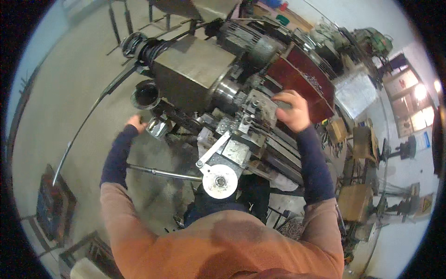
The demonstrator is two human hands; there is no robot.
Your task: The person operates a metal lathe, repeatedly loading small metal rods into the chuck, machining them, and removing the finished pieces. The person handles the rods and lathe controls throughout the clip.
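In front of me stands a small metal lathe with a boxy headstock (195, 60) and a round steel chuck (227, 94). My right hand (295, 111) is at the far side of the tool post block (262, 110), fingers curled round a grey part there that I cannot make out. At the left, my left hand (135, 123) is closed beside a shiny metal piece (158, 128); what its fingers hold is hidden. Nearer my body is a pale round dial (220, 181), with a flat crank arm (214, 149) above it and a long steel lever (162, 173) pointing left.
A red tray (299, 79) with metal chips lies behind the lathe, next to a silvery box (355, 94). A motor (248, 42) sits behind the headstock. A thin rod (83, 123) slants down at the left. More machines and a cardboard box (355, 203) stand at the right.
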